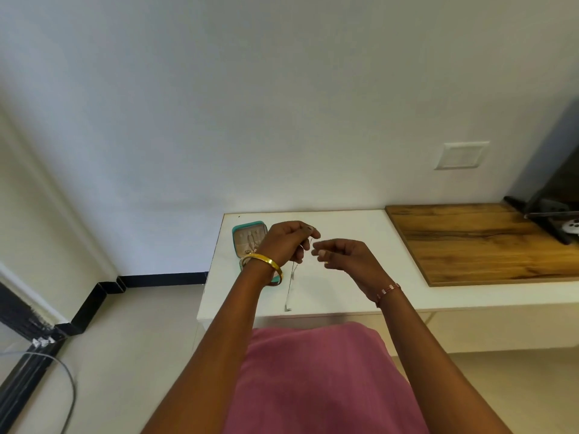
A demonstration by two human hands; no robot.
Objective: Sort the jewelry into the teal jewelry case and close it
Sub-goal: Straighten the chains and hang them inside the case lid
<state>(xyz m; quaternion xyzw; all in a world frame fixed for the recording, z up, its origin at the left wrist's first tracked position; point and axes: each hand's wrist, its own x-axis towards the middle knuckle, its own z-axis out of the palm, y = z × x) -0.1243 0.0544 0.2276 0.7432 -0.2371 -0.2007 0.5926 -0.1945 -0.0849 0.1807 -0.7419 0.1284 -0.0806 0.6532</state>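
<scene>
The teal jewelry case (234, 238) lies open at the back left of the white table (344, 227), with small pieces in its beige lining. My left hand (286, 242) is raised just right of the case and pinches a thin silver chain (290, 286) whose lower end hangs down to the table. My right hand (346, 256) is close beside it, fingertips pinching at the chain's top end. A gold bangle sits on my left wrist and hides part of the case.
A wooden board (482, 242) covers the table's right side, with a dark stand (539, 211) and a white controller (571, 228) at its far end. The wall stands right behind the table. A grey cable (67, 380) lies on the floor at left.
</scene>
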